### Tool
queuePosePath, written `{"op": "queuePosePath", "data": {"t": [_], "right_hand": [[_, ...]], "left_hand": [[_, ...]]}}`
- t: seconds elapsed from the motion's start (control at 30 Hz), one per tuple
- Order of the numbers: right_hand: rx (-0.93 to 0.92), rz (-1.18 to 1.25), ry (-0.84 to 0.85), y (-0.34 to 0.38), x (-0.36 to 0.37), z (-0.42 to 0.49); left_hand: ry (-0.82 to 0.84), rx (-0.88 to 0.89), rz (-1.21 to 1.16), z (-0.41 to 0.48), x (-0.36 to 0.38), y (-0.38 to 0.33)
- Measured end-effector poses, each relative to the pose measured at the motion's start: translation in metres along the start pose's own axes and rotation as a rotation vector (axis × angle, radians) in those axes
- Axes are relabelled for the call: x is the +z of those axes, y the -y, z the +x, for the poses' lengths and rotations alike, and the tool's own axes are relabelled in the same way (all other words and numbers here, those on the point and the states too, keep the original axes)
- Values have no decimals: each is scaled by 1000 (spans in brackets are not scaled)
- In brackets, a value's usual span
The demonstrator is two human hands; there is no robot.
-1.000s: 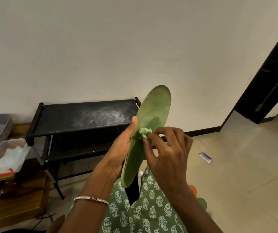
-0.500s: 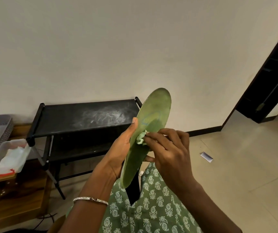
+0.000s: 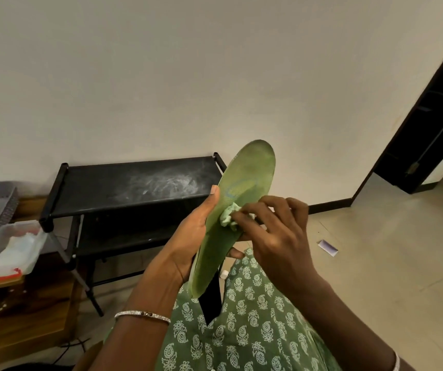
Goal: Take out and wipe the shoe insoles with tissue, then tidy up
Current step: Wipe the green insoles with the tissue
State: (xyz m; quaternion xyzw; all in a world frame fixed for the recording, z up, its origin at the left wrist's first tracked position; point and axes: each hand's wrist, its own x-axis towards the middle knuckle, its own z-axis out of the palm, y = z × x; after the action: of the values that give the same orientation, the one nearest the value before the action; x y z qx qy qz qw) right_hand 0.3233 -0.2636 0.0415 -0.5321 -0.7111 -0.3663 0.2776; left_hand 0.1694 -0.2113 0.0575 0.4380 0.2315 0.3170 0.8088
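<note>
- centrally, the left hand grasps the green insole by its left edge, toe end tilted toward the upper right, heel end low over the lap.
- the right hand pinches a wadded tissue against the insole's middle.
- open tiled floor fills the lower right, with a small packet on it.
- a black rack stands behind the insole, left of centre.
- a clear plastic tub at the left edge holds crumpled white material.

Tissue partly beneath right fingers.
</note>
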Motion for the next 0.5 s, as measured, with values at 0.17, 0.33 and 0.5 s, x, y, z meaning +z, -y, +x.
{"op": "queuePosePath", "data": {"t": [0.17,0.33,0.5], "right_hand": [[178,-134,-51,-39,2,17],[116,-25,-15,-12,4,8],[24,-29,61,-10,3,1]], "left_hand": [[5,-27,22,3,2,0],[1,-8,6,2,1,0],[17,-16,-12,0,2,-1]]}}
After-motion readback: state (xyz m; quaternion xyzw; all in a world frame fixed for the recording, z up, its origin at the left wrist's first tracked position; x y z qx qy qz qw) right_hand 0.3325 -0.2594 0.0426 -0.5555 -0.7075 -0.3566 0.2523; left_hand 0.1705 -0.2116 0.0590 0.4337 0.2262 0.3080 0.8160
